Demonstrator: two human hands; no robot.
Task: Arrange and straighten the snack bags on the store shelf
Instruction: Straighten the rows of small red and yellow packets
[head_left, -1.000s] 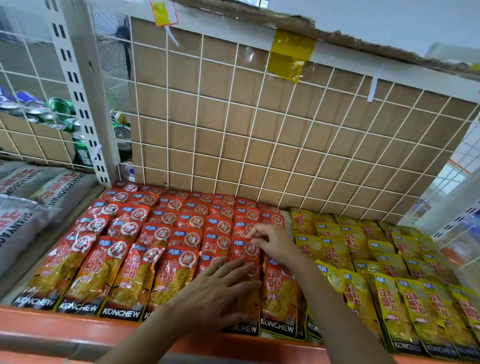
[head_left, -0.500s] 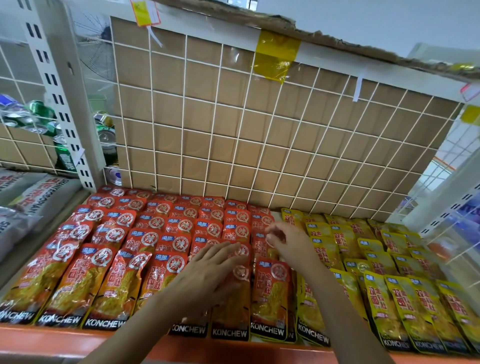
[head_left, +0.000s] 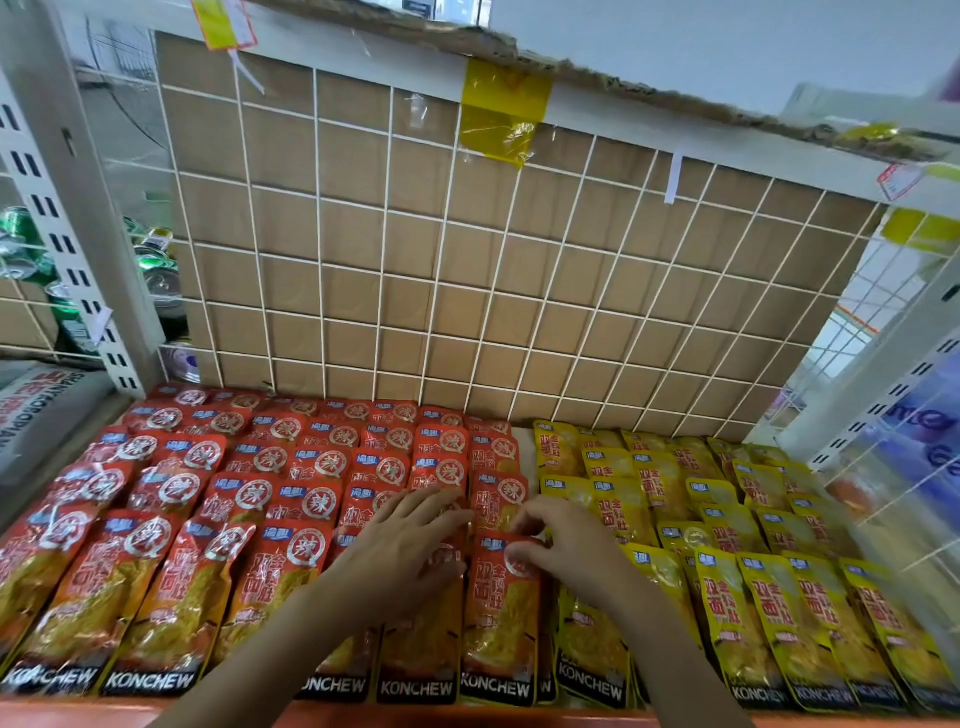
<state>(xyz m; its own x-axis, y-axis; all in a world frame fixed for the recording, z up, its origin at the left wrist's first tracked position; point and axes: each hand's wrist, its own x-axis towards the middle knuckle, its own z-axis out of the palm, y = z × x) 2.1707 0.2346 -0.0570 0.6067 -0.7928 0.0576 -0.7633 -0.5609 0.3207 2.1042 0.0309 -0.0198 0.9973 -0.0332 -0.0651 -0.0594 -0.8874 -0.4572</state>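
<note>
Pressing our left hand flat, pinning red bags; right hand pinches front bag top to square row.

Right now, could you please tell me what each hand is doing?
Left hand: open, fingers flat on the red foil snack bags.
Right hand: pinching the top of a front-row red foil snack bag.
</note>
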